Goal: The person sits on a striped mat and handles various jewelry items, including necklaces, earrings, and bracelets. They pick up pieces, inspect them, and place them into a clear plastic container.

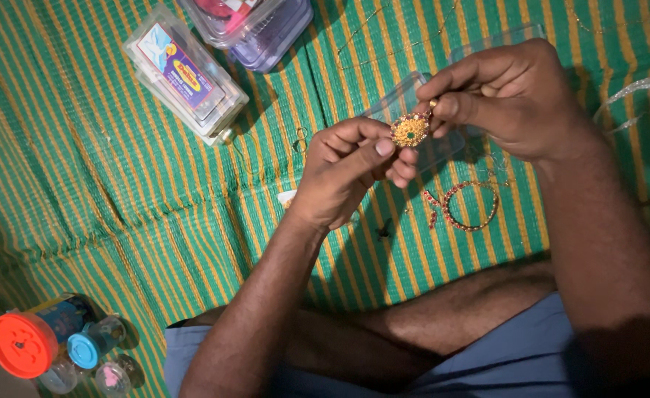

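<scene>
Pinching the round gold pendant (410,130) between them, left hand (343,173) and right hand (513,96) apparently both grip its edges.

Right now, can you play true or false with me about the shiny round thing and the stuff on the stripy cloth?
1. Both hands hold the round gold pendant with a green middle. True: the left hand and right hand pinch it together.
2. A red beaded bracelet lies on the green striped cloth. True.
3. The big jar at the bottom left has a yellow lid. False: its lid is orange-red, and the smaller jar beside it has a blue lid.
4. The clear plastic box lies in the person's lap. False: it lies on the cloth, up at the top left.
</scene>
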